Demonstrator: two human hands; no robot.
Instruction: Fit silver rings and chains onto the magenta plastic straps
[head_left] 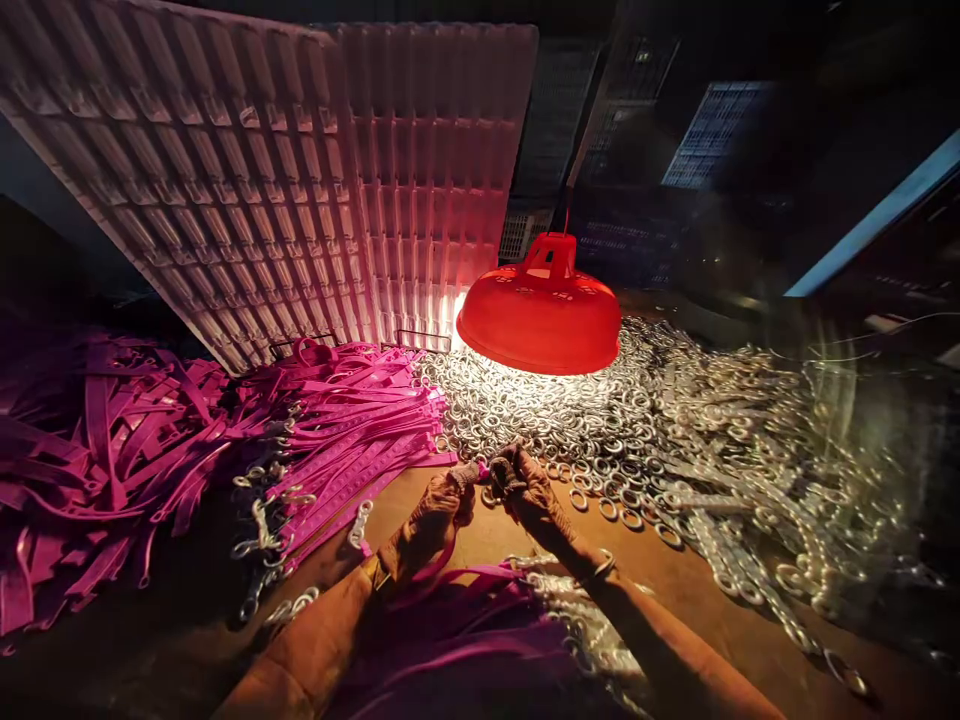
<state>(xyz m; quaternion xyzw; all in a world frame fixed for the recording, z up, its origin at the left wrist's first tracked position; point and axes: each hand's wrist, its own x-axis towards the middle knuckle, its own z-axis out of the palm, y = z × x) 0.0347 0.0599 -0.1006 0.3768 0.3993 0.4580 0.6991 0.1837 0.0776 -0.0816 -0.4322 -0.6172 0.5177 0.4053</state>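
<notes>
My left hand [448,505] is closed round the end of a magenta strap [484,468], whose band hangs down below the wrist. Close against it, my right hand [525,487] pinches at the strap's tip, where a small metal ring [489,497] shows just under the fingers. Dark wraps cover some fingertips and partly hide the grip. Beneath my forearms lies a bundle of magenta straps [472,625] with metal chain ends [592,620].
A large heap of metal rings and chain pieces [630,430] spreads behind and right. Magenta straps [360,410] pile up at left, some with metal links [262,530]. A red lamp [540,315] hangs low over the heap. A ribbed translucent panel [300,180] stands behind.
</notes>
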